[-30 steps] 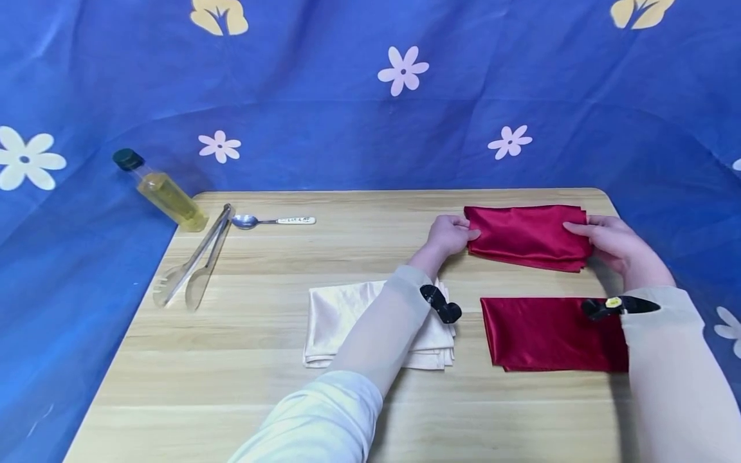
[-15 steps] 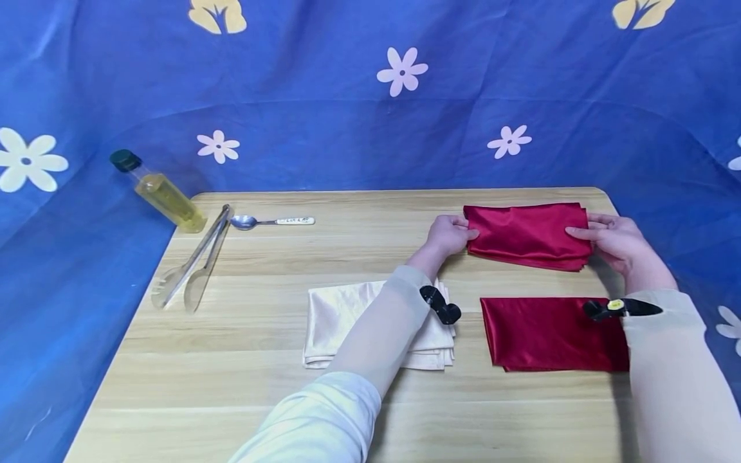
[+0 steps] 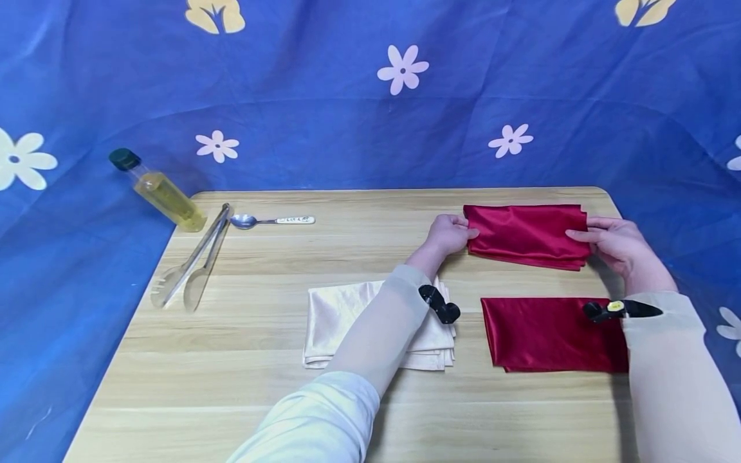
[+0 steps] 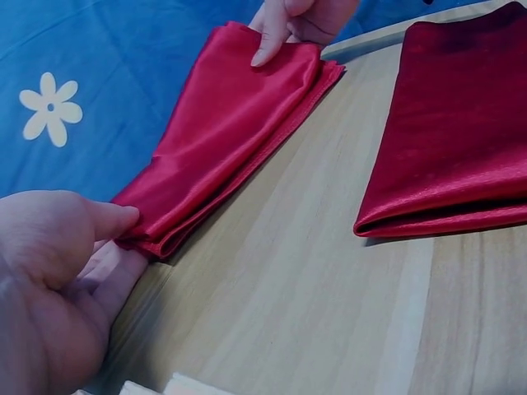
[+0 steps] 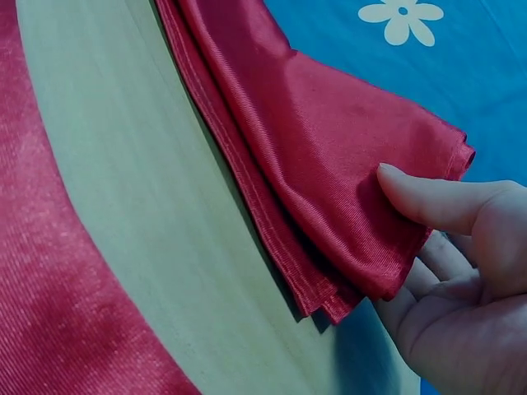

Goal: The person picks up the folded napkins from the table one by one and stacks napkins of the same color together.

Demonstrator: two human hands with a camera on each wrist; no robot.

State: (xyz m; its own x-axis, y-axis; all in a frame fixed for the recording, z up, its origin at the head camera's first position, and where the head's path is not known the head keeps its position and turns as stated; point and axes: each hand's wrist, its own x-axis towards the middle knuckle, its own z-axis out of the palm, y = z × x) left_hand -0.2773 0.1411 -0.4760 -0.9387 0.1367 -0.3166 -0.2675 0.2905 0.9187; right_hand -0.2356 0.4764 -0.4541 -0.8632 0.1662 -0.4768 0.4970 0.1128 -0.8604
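- Left hand [image 3: 447, 235] and right hand [image 3: 624, 243] pinch opposite ends of the folded red satin cloth [image 3: 523, 235] between them.
- Nearer than both: second red cloth [image 3: 544, 334], partly behind the right forearm [image 3: 677, 373]; cream satin cloth [image 3: 338, 315], crossed by the left forearm [image 3: 379, 334].
- Well left: spoon [image 3: 246, 222], tongs [image 3: 210, 245], bottle [image 3: 170, 199].

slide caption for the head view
Left hand and right hand pinch opposite ends of a folded red cloth; another red cloth and a white cloth lie nearer.
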